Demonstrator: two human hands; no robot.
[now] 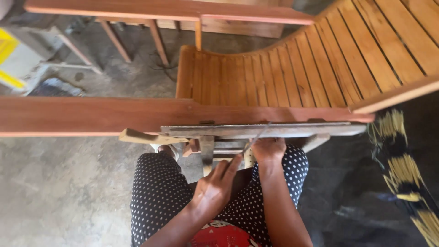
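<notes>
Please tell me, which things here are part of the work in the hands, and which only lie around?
In the work: left hand, right hand, thin file, saw, wooden clamp frame.

Lying about: slatted wooden chair, reddish plank, yellow-black cloth, concrete floor.

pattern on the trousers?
Black with small white polka dots on the trousers; head view.

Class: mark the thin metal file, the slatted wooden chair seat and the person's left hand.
thin metal file [257, 137], head view, middle of its blade.
slatted wooden chair seat [274, 80], head view, a middle slat.
left hand [215, 187], head view, back of the hand.
</notes>
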